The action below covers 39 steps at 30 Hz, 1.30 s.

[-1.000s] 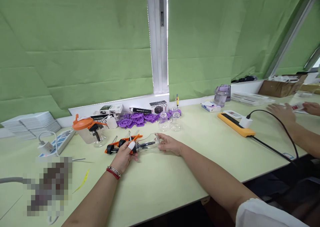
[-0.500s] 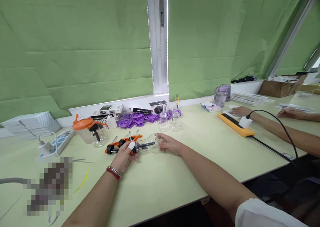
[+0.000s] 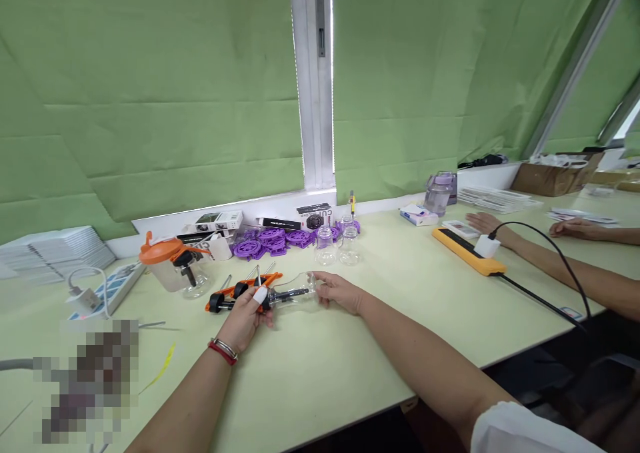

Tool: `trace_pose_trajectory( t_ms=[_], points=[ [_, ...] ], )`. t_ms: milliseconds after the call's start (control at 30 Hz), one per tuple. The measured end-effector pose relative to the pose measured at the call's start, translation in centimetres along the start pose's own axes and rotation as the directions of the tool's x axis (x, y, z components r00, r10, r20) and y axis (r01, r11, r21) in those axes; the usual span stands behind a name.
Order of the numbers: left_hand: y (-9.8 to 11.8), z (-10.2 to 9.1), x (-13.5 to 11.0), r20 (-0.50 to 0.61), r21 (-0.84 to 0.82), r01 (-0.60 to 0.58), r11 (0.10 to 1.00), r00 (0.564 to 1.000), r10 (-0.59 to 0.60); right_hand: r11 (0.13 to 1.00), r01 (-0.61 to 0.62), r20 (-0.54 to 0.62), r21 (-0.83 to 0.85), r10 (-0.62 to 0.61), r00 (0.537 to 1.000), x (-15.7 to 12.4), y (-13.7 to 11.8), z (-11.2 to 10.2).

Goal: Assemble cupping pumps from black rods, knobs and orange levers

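Observation:
A clear bottle (image 3: 295, 302) lies sideways between my hands, with a black stem (image 3: 293, 295) inside it. My left hand (image 3: 246, 316), with a white wrap on its thumb, is closed round the black-and-orange top at the bottle's left end. The fingers of my right hand (image 3: 336, 292) grip the bottle's right end. Just behind my left hand lie several similar orange-handled black tops (image 3: 217, 302) with metal rods, partly hidden by that hand. Two clear bottles (image 3: 326, 256) stand upright beyond my right hand.
Purple wheel-shaped pieces (image 3: 273, 241) are piled by the wall near small boxes (image 3: 315, 217). An orange-lidded jug (image 3: 161, 253) and a white power strip (image 3: 117, 290) stand left. At right are a yellow power strip (image 3: 465, 250) with a cable and another person's hand (image 3: 483, 223).
The view has shifted slightly. Both hands keep their hold on the bottle and its top, with hardly any visible movement.

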<state>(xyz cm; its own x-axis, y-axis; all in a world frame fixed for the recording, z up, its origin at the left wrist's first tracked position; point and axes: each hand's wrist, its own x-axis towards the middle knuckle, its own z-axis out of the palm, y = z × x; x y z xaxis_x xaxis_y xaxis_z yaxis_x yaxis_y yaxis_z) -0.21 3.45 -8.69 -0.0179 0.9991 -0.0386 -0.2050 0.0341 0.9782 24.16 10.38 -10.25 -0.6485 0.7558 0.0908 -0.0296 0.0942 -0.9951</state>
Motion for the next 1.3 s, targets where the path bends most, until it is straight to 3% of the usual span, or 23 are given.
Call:
trace_pose_trajectory(
  t_ms=[167, 333, 533, 733, 967, 1133, 1300],
  points=[
    [0.13, 0.17, -0.13, -0.018, 0.006, 0.010, 1.000, 1.000, -0.010, 0.997, 0.007, -0.029, 0.077, -0.004, 1.000, -0.14, -0.12, 0.06],
    [0.16, 0.24, -0.14, -0.026, -0.012, 0.003, 1.000, 1.000, -0.003, 1.000, -0.027, -0.057, 0.006, 0.027, 0.998, -0.02, -0.15, 0.25],
    [-0.06, -0.03, -0.01, -0.008, 0.000, 0.009, 1.000, 1.000, -0.009, 0.996, 0.012, -0.013, 0.086, -0.011, 1.000, -0.28, -0.32, 0.08],
    [0.08, 0.09, -0.10, -0.002, -0.005, 0.002, 1.000, 1.000, -0.002, 1.000, -0.026, -0.045, 0.013, 0.027, 0.999, -0.06, -0.13, 0.16],
    [0.14, 0.16, -0.15, -0.002, 0.007, 0.005, 1.000, 1.000, -0.005, 0.997, 0.001, -0.007, 0.080, -0.001, 1.000, -0.21, -0.16, -0.05],
    [0.15, 0.12, -0.14, -0.006, 0.000, 0.014, 1.000, 1.000, -0.014, 0.999, -0.041, -0.044, 0.032, 0.042, 0.998, -0.18, -0.37, 0.18],
    [0.29, 0.32, -0.18, -0.027, -0.005, 0.017, 1.000, 0.999, -0.017, 1.000, -0.017, 0.003, 0.026, 0.017, 1.000, -0.29, -0.46, 0.10]
  ],
)
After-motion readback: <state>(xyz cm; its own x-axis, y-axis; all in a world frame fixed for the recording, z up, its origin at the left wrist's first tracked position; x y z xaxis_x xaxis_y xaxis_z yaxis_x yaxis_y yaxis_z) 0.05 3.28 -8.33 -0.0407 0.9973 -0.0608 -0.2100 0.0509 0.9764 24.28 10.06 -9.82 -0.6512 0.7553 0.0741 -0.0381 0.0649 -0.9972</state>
